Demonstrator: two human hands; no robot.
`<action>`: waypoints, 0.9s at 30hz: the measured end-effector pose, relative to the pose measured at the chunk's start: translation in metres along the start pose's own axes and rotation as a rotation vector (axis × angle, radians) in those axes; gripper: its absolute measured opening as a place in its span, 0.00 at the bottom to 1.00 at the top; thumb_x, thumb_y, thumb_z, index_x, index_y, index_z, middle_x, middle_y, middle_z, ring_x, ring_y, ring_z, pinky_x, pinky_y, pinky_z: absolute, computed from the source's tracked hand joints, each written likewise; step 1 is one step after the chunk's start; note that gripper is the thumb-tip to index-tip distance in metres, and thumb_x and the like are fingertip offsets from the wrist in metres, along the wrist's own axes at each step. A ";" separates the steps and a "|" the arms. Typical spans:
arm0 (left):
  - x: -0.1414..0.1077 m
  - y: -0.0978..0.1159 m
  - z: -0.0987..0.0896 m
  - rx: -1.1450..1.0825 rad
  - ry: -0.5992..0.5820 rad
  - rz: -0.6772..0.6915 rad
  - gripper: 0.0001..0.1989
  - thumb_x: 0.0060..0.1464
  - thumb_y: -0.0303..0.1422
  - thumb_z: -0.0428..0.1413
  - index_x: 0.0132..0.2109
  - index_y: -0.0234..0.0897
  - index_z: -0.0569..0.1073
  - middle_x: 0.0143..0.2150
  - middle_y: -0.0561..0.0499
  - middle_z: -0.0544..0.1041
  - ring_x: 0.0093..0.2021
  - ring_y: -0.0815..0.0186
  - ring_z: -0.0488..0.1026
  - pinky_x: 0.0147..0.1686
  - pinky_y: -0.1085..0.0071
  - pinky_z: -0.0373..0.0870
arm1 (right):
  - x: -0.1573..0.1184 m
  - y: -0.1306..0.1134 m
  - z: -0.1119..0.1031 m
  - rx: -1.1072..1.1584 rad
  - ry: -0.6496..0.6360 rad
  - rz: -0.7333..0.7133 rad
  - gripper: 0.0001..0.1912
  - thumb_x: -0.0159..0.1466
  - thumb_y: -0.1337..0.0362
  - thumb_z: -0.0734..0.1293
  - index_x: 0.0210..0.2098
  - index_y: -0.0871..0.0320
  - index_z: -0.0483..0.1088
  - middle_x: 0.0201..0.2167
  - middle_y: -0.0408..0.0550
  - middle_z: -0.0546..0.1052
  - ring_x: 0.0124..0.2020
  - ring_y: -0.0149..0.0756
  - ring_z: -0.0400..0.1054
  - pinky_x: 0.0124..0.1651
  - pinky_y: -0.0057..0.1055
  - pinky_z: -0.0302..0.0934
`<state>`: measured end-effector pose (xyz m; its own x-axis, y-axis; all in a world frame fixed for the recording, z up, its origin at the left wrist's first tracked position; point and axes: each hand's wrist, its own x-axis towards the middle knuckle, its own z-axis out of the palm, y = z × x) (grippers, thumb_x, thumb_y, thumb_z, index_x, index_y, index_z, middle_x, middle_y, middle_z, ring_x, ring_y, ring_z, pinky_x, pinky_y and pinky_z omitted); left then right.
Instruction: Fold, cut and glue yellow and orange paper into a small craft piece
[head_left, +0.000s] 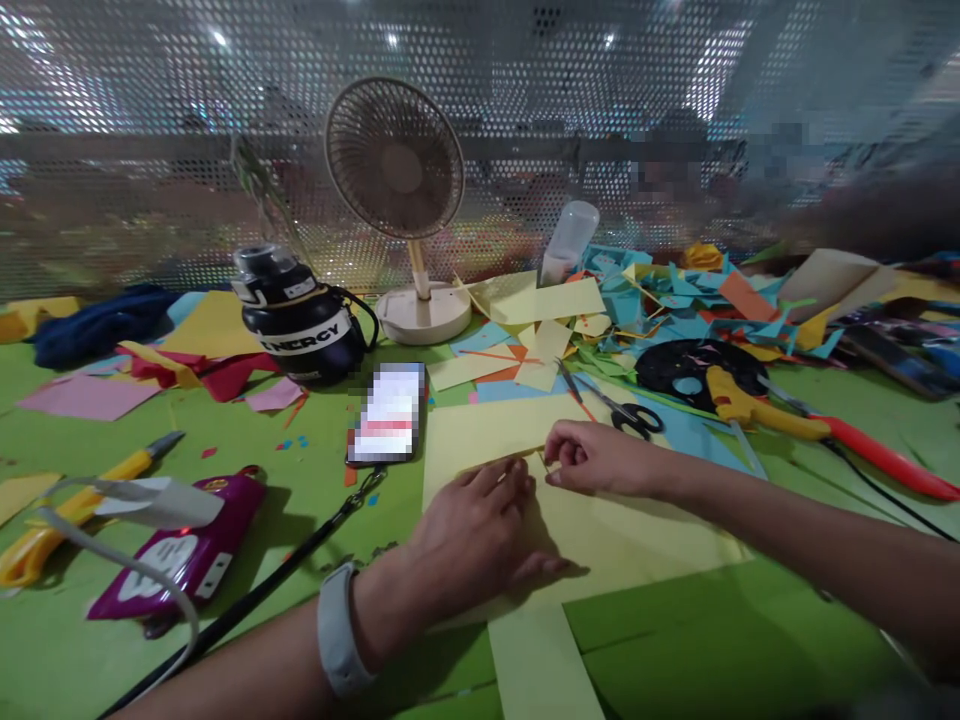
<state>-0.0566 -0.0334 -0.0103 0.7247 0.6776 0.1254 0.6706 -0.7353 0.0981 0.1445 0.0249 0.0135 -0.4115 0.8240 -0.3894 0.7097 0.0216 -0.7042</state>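
A large pale yellow sheet of paper (652, 540) lies before me on the green tabletop. My left hand (480, 525) rests on it, fingertips pressing along a narrow raised edge and thumb stretched out to the side. Close to its fingertips, my right hand (589, 455) is closed, its fingers pinched at the end of that raised edge. Whether this edge is a fold or a separate strip, I cannot tell. A pale yellow paper strip (544, 665) sticks out toward me from the sheet's near side. Black-handled scissors (634, 415) lie just beyond my right hand.
Left are a phone (388, 415), a black bottle (304, 330), a purple power bank (187, 550) with a cable and a yellow-handled cutter (112, 480). A desk fan (397, 170) stands at the back. Paper scraps (652, 290) and a yellow-and-red glue gun (772, 410) lie right.
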 end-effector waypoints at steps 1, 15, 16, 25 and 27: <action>-0.001 -0.001 0.000 -0.008 -0.004 0.003 0.39 0.56 0.58 0.42 0.56 0.26 0.69 0.56 0.36 0.73 0.57 0.49 0.67 0.56 0.58 0.66 | 0.000 0.000 -0.001 0.009 -0.008 -0.002 0.10 0.54 0.68 0.69 0.35 0.59 0.66 0.24 0.38 0.66 0.25 0.29 0.60 0.26 0.25 0.53; -0.014 -0.016 -0.029 -0.147 -0.019 0.129 0.21 0.62 0.45 0.47 0.50 0.34 0.72 0.53 0.40 0.75 0.53 0.56 0.72 0.49 0.62 0.71 | 0.000 0.006 -0.003 0.134 -0.049 -0.048 0.12 0.50 0.72 0.67 0.35 0.59 0.67 0.25 0.39 0.67 0.25 0.28 0.61 0.26 0.24 0.53; -0.014 -0.016 -0.032 -0.190 0.009 0.087 0.18 0.63 0.42 0.46 0.47 0.36 0.74 0.50 0.42 0.77 0.50 0.57 0.74 0.47 0.63 0.72 | 0.000 0.006 -0.002 0.136 -0.045 -0.045 0.11 0.51 0.72 0.67 0.35 0.59 0.67 0.25 0.39 0.68 0.25 0.28 0.61 0.26 0.24 0.53; 0.031 -0.001 -0.027 -1.006 -0.414 -0.692 0.21 0.57 0.46 0.50 0.22 0.36 0.67 0.15 0.52 0.72 0.14 0.67 0.70 0.16 0.74 0.64 | -0.001 0.006 0.003 0.057 0.026 -0.044 0.12 0.50 0.67 0.70 0.34 0.57 0.67 0.24 0.38 0.68 0.25 0.29 0.62 0.25 0.25 0.53; 0.037 -0.002 -0.021 -1.073 -0.472 -0.715 0.23 0.56 0.46 0.51 0.20 0.35 0.68 0.14 0.52 0.71 0.13 0.68 0.69 0.18 0.72 0.65 | -0.002 0.006 0.003 0.044 0.030 -0.051 0.11 0.51 0.68 0.70 0.34 0.57 0.67 0.23 0.38 0.68 0.25 0.29 0.62 0.26 0.24 0.53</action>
<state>-0.0339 -0.0071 0.0148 0.4060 0.6908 -0.5983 0.6228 0.2699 0.7343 0.1480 0.0217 0.0083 -0.4289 0.8392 -0.3345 0.6620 0.0400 -0.7484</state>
